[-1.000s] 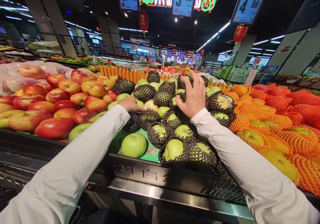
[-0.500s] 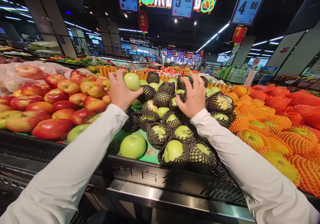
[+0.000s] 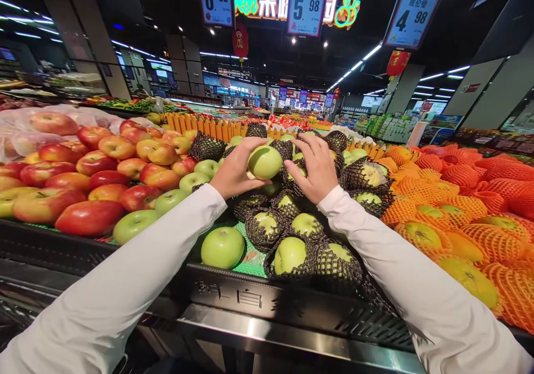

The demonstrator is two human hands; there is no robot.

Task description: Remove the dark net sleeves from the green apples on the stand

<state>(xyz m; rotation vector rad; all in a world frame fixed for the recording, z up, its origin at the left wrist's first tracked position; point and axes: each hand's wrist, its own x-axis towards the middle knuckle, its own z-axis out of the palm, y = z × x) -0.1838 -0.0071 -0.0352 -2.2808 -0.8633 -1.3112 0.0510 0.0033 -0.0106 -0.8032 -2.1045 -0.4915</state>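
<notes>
My left hand (image 3: 232, 172) is closed around a bare green apple (image 3: 266, 163), thumb below and fingers behind it, held above the display. Just right of that apple is my right hand (image 3: 316, 169), its thumb and fingers spread and curved, with nothing seen in its grasp. Whether its fingertips touch the apple I cannot tell. Beneath both hands lie several green apples in black foam nets (image 3: 267, 225), partly hidden by the hands. One loose green apple (image 3: 222, 247) rests at the front of the black crate (image 3: 292, 301), on green matting (image 3: 250, 251).
Red and yellow apples (image 3: 95, 161) are piled on the left, with green ones (image 3: 170, 201) at their edge. Oranges in orange foam nets (image 3: 442, 218) fill the right side. Price signs (image 3: 307, 6) hang overhead. A metal rail (image 3: 250, 326) runs along the front.
My left hand has carried the green apple right and slightly down, toward my right hand. My right hand has shifted slightly left, its fingers still spread.
</notes>
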